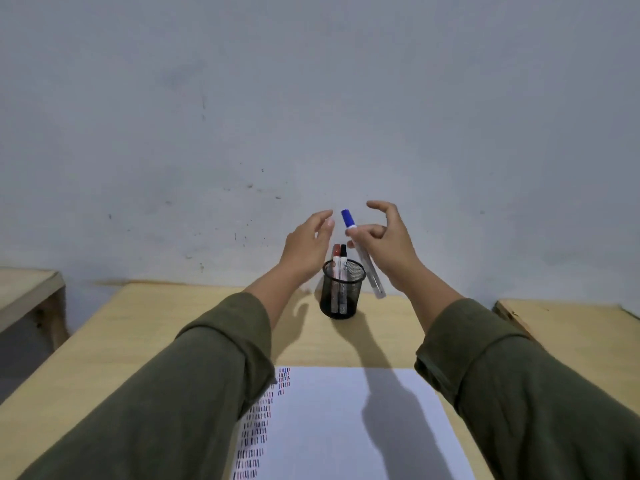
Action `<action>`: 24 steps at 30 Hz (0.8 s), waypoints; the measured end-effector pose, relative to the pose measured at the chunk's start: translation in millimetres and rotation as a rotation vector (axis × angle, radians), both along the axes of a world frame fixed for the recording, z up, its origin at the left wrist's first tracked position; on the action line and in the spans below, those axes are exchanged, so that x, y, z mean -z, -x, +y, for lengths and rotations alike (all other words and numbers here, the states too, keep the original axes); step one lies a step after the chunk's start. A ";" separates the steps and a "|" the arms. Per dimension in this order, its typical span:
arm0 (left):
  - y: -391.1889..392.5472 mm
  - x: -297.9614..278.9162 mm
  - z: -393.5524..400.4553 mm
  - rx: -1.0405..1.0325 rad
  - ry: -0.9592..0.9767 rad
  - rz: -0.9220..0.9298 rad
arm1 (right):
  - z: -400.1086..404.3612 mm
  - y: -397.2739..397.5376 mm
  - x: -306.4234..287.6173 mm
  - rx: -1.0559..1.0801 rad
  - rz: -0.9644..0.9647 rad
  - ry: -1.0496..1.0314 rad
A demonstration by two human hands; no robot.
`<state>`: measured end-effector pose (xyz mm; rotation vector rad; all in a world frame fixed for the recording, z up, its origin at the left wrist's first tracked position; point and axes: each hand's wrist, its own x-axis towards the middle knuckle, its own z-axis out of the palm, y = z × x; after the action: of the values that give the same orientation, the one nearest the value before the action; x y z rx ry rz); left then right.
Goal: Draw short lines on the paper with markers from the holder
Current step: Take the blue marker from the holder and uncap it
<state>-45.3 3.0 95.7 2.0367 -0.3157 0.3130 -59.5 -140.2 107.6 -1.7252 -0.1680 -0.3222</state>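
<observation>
A blue marker (360, 251) is pinched in the right hand (388, 247) above the holder (341, 289) near the table's (173, 320) far edge; its long axis is steeply tilted, cap up and leftward; the left hand (308, 247) is spread, grasping nothing, just beside; the paper (332, 427) lies at the near edge, mostly bare right of its marks.

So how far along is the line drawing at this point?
Done: columns of short red, blue and black lines fill the paper's left edge. In hand: the right hand holds the capped blue marker above the mesh holder; the left hand is empty. Left: most of the sheet is blank; red and black markers sit in the holder.
</observation>
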 end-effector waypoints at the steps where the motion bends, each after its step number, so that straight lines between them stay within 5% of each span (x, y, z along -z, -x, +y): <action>1: 7.8 -3.4 1.3 0.026 0.009 0.007 | 1.8 10.0 0.4 -0.053 0.024 -0.013; 8: 53.9 -10.6 11.9 0.057 0.250 0.055 | 9.9 64.0 -3.9 -0.242 0.116 -0.059; 14: 69.9 -23.1 21.2 -0.207 0.435 0.156 | 6.6 88.9 -18.2 -0.377 0.203 -0.059; 24: 88.7 -37.8 11.5 -0.300 0.628 0.244 | 0.3 99.7 -15.5 -0.545 0.183 -0.542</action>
<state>-134.0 14.4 133.4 1.4705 0.2239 0.2962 -159.2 -139.8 123.1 -1.1075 -0.3701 0.1835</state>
